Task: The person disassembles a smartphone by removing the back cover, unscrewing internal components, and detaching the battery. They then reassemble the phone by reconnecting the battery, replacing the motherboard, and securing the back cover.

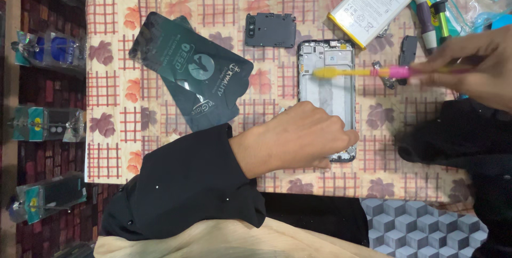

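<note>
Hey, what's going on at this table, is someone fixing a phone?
A person is working on an opened phone frame lying on a patterned tablecloth. Their left hand rests on its lower end, while the right hand holds a yellow and pink tool over its upper part. A battery, a small black cover and a dark pouch lie nearby.

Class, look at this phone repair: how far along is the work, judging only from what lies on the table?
Done: the phone frame lies open and stripped, with the battery and a black cover plate set aside on the tablecloth. In hand: the left hand steadies the frame while the right hand works a yellow-and-pink tool over it. Left: the loose parts are not yet refitted.
</note>
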